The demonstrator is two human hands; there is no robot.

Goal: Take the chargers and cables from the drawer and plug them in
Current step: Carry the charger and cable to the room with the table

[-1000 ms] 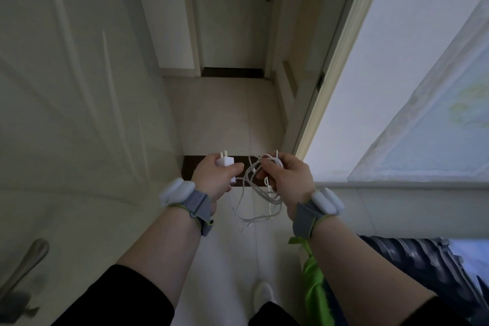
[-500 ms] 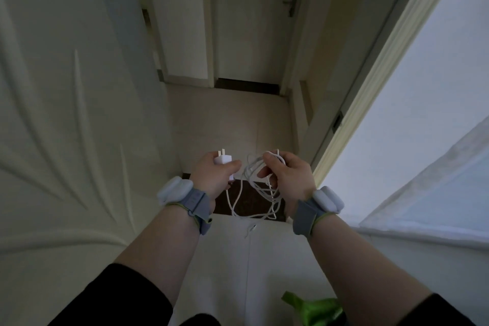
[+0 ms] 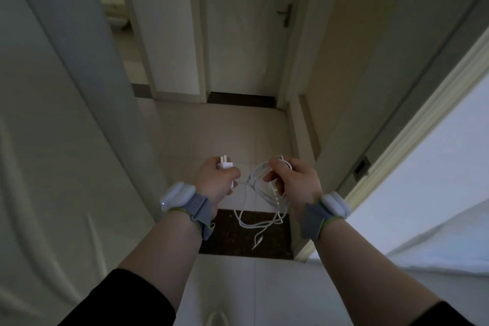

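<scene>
Left hand (image 3: pixel 215 178) grips a small white plastic wall charger (image 3: pixel 225 165), two prongs pointing up and away. Right hand (image 3: pixel 292 180) holds a bundled white cable (image 3: pixel 260 193); loops and one loose end hang below, above the tiled floor (image 3: pixel 211 137). Hands apart. Closed white door (image 3: pixel 246 34) ahead.
</scene>
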